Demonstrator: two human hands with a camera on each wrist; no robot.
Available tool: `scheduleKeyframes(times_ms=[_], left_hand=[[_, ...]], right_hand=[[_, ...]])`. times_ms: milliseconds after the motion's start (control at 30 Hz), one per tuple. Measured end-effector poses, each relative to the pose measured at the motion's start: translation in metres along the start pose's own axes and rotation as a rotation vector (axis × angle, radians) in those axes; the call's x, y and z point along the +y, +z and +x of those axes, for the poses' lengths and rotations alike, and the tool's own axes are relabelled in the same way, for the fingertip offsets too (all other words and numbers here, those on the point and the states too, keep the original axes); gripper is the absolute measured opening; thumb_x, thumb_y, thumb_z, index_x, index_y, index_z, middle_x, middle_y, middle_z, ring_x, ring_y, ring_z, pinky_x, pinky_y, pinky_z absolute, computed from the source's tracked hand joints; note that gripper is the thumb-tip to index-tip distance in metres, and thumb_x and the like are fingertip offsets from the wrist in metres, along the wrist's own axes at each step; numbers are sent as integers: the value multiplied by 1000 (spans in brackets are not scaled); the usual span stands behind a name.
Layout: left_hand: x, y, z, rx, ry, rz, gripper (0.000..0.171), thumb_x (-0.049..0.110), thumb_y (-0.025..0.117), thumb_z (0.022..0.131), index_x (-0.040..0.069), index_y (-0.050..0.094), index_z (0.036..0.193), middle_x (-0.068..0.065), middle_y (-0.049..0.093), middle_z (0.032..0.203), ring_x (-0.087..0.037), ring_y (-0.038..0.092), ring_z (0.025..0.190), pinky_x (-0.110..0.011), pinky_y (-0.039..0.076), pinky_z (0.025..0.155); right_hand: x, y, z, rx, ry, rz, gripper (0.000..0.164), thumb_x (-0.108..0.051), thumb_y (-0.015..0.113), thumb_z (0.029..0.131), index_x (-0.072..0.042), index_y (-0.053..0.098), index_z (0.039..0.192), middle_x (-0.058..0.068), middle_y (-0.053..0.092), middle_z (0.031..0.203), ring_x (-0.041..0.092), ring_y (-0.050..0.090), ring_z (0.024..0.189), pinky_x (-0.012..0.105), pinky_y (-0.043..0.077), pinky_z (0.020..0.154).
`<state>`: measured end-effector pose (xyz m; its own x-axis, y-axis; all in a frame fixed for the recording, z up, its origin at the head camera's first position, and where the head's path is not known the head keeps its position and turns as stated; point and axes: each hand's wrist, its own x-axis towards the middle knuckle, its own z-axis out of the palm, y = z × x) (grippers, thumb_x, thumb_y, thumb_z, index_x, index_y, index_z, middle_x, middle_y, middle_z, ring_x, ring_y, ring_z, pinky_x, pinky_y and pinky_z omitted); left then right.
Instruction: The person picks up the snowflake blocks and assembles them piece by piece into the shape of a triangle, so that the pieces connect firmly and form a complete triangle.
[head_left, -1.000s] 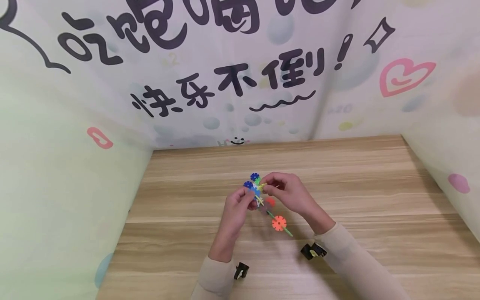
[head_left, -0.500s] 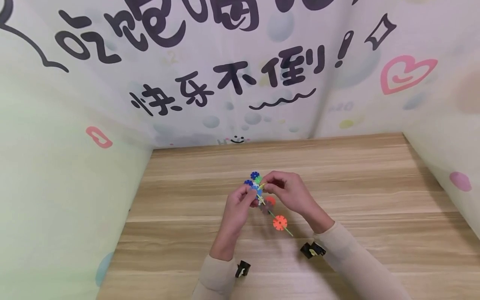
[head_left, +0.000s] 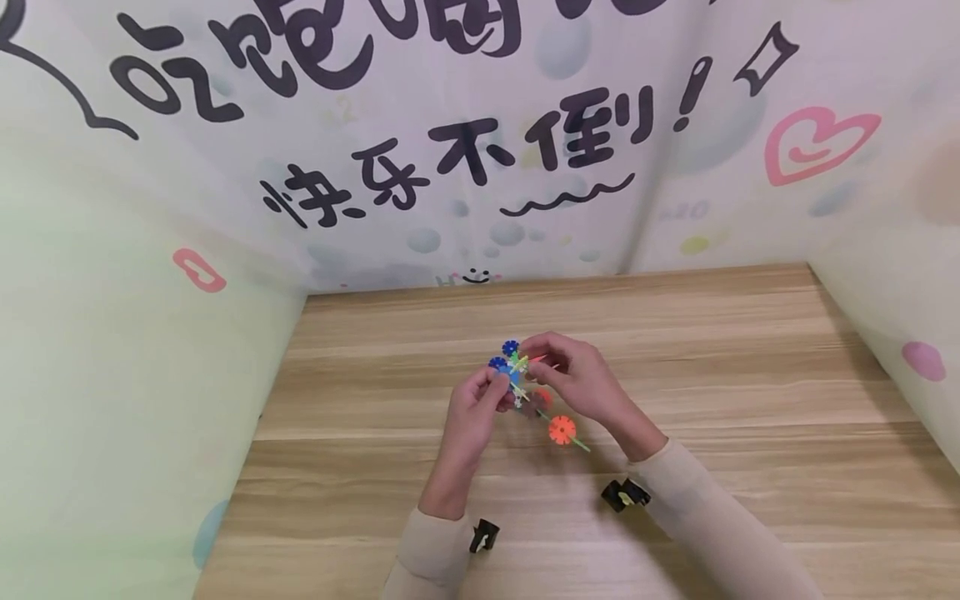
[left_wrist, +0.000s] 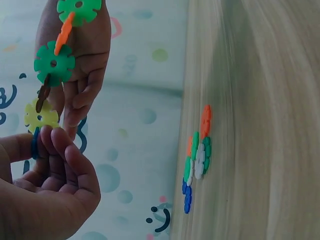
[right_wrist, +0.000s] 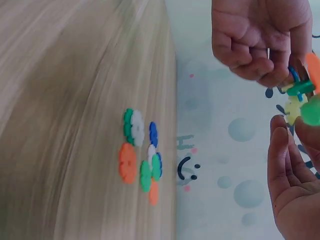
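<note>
My left hand (head_left: pixel 472 417) pinches a blue notched plastic disc (left_wrist: pixel 35 143) between thumb and fingers. Slotted onto that disc runs a chain: a yellow disc (left_wrist: pixel 42 116), a brown disc (left_wrist: pixel 43 95), a green disc (left_wrist: pixel 54 65), an orange disc (left_wrist: pixel 64 34) and a second green disc (left_wrist: pixel 80 7). Another yellow disc (right_wrist: pixel 295 106) shows beside the blue one, its join partly hidden. My right hand (head_left: pixel 581 379) hovers just right of this yellow disc, its finger and thumb spread apart. Whether a fingertip still touches it is hard to see.
Beneath and beyond my hands, several loose discs lie on the wooden table (head_left: pixel 360 392): dark blue discs (head_left: pixel 510 348), white and green discs, and orange discs (right_wrist: pixel 127 163). A printed curtain (head_left: pixel 480 233) stands behind the table and at both sides.
My right hand, earlier pinching the second yellow disc, has drawn slightly back from it, and an orange disc on the table shows between its fingers. The chain's free end has swung slightly upward.
</note>
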<state>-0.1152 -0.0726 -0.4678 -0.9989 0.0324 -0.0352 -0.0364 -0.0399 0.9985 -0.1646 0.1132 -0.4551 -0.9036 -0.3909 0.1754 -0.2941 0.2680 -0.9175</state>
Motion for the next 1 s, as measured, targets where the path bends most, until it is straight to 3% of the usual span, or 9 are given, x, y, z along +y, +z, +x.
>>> scheduleKeyframes(times_ms=[133, 233, 400, 500, 600, 667, 833, 1000], left_hand=[[0, -4, 0, 85, -20, -23, 20, 15, 54, 103, -2, 60, 94, -11, 63, 86, -20, 61, 80, -39, 54, 79], [1, -8, 0, 123, -16, -47, 21, 16, 55, 103, -2, 60, 95, -16, 63, 88, -21, 61, 81, -36, 54, 79], [1, -13, 1, 148, 3, -82, 22, 18, 55, 103, -2, 61, 95, -19, 63, 90, -23, 61, 82, -33, 54, 78], [0, -14, 1, 172, 4, -97, 22, 18, 55, 103, -2, 62, 96, -19, 65, 90, -23, 61, 81, -34, 54, 78], [-1, -15, 1, 194, 9, -108, 23, 18, 56, 103, -3, 62, 97, -20, 65, 91, -22, 61, 80, -37, 55, 80], [-1, -16, 1, 204, 11, -114, 22, 17, 56, 103, -3, 62, 98, -21, 66, 92, -21, 61, 80, -38, 55, 81], [-1, -16, 0, 219, 8, -129, 20, 15, 56, 103, -3, 62, 97, -25, 66, 95, -20, 60, 79, -36, 54, 80], [1, -16, 0, 228, 6, -145, 20, 14, 55, 103, -3, 62, 95, -21, 67, 92, -20, 61, 78, -34, 54, 78]], right_hand=[[11, -4, 1, 15, 60, -11, 22, -8, 66, 96, -11, 68, 118, 10, 71, 109, 25, 70, 85, 50, 58, 76], [19, -9, 1, 14, 125, -14, 19, -14, 66, 98, -13, 68, 117, 10, 70, 112, 27, 68, 87, 53, 57, 77], [29, -11, 0, -28, 199, -140, 22, -18, 66, 98, -12, 68, 119, 5, 70, 110, 24, 66, 89, 39, 57, 72], [36, -9, 0, -79, 206, -244, 25, -11, 66, 97, -9, 67, 121, 3, 69, 107, 21, 64, 91, 35, 56, 74], [41, -6, -1, -128, 188, -325, 35, 7, 66, 89, -7, 66, 121, 5, 68, 106, 25, 63, 96, 41, 56, 82], [43, -4, -1, -150, 184, -372, 42, 11, 67, 85, -8, 66, 123, 8, 68, 112, 29, 63, 103, 46, 54, 89], [47, 3, -4, -168, 198, -432, 47, -13, 78, 86, -8, 64, 130, 13, 66, 124, 36, 60, 115, 55, 49, 96], [51, 10, -6, -163, 184, -549, 40, -25, 80, 85, -6, 68, 118, 11, 71, 109, 32, 66, 99, 50, 53, 88]])
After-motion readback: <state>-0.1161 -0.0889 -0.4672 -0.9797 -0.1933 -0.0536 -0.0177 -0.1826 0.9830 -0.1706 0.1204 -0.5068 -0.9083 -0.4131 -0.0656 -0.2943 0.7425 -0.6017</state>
